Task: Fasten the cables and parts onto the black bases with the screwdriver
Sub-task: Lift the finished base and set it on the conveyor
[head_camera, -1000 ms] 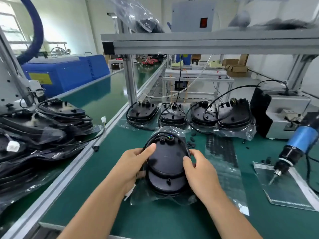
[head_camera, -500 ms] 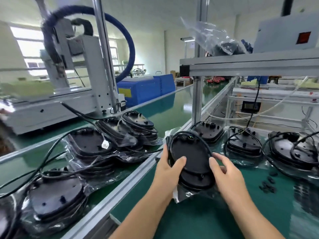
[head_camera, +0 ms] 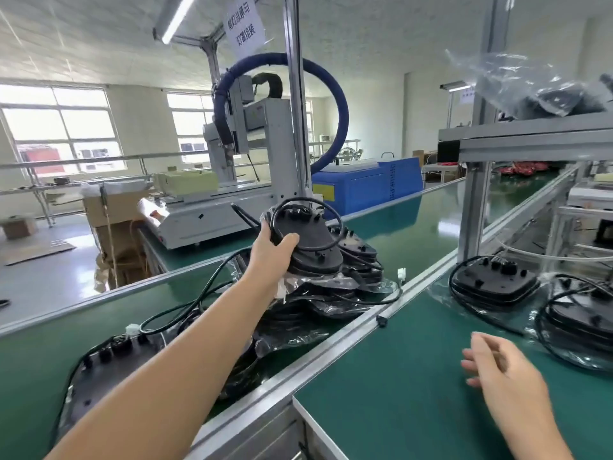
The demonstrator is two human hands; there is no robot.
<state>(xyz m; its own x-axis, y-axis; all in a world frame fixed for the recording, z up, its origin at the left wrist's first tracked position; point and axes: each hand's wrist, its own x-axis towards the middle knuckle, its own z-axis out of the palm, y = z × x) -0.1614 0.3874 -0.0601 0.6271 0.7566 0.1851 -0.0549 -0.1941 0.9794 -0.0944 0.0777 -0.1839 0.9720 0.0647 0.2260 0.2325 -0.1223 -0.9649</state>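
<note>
On the green conveyor belt (head_camera: pixel 39 353) at far left lies a black base (head_camera: pixel 99 376) with its cable. Further along, a person's left hand (head_camera: pixel 270 252) grips the edge of another black base with a looped cable (head_camera: pixel 306 237), holding it over a pile of bagged bases (head_camera: pixel 318 293). Across the metal rail (head_camera: pixel 348 340), the right hand (head_camera: pixel 497 370) hovers with relaxed fingers, holding nothing, above the green worktable (head_camera: pixel 398 393); two more bases (head_camera: pixel 494 277) sit at far right.
</note>
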